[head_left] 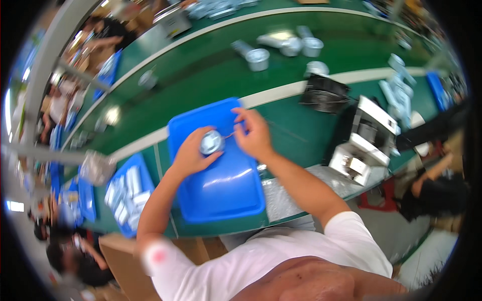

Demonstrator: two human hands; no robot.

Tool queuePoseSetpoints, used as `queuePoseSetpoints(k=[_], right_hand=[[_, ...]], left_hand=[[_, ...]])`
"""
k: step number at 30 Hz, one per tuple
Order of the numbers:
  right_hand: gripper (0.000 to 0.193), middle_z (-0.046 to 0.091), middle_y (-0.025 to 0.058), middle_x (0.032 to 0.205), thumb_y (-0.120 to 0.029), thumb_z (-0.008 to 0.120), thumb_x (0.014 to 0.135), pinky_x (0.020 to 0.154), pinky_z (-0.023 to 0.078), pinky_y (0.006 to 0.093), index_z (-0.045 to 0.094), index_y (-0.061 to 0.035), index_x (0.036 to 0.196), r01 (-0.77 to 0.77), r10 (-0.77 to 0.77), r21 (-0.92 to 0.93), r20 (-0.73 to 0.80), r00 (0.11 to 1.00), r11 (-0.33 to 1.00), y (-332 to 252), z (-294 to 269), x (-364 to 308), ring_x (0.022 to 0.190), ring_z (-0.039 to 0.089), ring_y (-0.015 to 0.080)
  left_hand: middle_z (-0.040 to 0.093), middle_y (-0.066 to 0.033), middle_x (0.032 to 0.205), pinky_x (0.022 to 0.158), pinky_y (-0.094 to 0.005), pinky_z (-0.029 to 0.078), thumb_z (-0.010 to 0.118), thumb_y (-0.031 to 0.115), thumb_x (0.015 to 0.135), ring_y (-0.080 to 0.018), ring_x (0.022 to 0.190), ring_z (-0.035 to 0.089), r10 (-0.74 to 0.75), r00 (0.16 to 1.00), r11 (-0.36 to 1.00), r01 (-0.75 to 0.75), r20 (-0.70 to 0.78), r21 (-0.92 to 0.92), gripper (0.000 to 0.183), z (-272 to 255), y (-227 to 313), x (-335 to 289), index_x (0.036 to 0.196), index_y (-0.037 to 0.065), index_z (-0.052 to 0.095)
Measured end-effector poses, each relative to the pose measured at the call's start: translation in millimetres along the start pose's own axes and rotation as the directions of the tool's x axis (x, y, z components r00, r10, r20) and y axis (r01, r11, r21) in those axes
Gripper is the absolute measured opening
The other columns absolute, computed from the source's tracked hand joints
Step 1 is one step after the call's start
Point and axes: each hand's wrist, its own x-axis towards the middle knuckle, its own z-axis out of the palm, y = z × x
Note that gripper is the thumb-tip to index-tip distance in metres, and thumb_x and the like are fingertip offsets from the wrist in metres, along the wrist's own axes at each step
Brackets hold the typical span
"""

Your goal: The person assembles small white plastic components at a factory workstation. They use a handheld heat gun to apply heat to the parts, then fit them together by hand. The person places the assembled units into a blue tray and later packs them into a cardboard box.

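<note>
Over a blue plastic tray (pixel 216 198), my left hand (pixel 189 156) is closed round a small round pale-blue part (pixel 212 142), its disc-like face turned up. A thin reddish wire (pixel 229 135) runs from this part toward my right hand (pixel 255 134). The thumb and a finger of that hand pinch the wire's end, while the other fingers are partly raised. The tray lies on the green worktop, and its near half shows bare blue plastic. Fine details of the round part are blurred.
Beyond the tray runs a green conveyor (pixel 196 75) carrying several white handheld devices (pixel 258 59). At left, another blue tray (pixel 143 168) holds pale-blue pieces. A white-and-black fixture (pixel 369 133), a black ribbed object (pixel 325 94) and bubble wrap (pixel 286 198) are at right. Co-workers sit on both sides.
</note>
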Motion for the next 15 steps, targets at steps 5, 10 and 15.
queuePoseSetpoints(k=[5, 10, 15], right_hand=[[0.042, 0.062, 0.0029, 0.091, 0.004, 0.066, 0.083, 0.061, 0.044, 0.0282, 0.069, -0.0081, 0.122, -0.015, 0.017, -0.050, 0.024, 1.000, 0.999, 1.4, -6.5, -0.7, 0.068, 0.050, 0.0137], [0.040, 0.063, 0.0016, 0.089, 0.005, 0.067, 0.082, 0.060, 0.043, 0.0274, 0.071, -0.0087, 0.120, 0.005, 0.001, -0.103, 0.062, 0.998, 0.995, -2.6, -3.1, 0.5, 0.066, 0.049, 0.0138], [0.037, 0.064, 0.0022, 0.089, 0.004, 0.067, 0.082, 0.061, 0.045, 0.0298, 0.071, -0.0084, 0.116, 0.006, 0.003, -0.112, 0.082, 0.997, 0.994, -6.6, -7.0, 2.8, 0.071, 0.053, 0.0169]], left_hand=[[0.065, -0.0152, 0.131, 0.103, -0.0441, 0.050, 0.087, 0.033, 0.080, -0.0363, 0.119, 0.063, 0.159, 0.986, 0.980, -0.150, 0.054, -0.132, 0.067, -34.0, -19.4, 26.1, 0.135, 0.005, 0.061], [0.063, -0.0175, 0.128, 0.103, -0.0455, 0.050, 0.083, 0.041, 0.084, -0.0367, 0.119, 0.062, 0.025, 0.831, 0.945, 0.162, -0.556, 0.285, 0.065, -73.9, -156.1, 104.3, 0.133, 0.005, 0.062], [0.052, -0.0253, 0.144, 0.108, -0.0468, 0.048, 0.083, 0.055, 0.078, -0.0392, 0.132, 0.055, -0.449, 0.542, 0.717, 0.693, -0.711, 0.075, 0.091, -87.1, -286.7, 173.7, 0.148, 0.009, 0.046]])
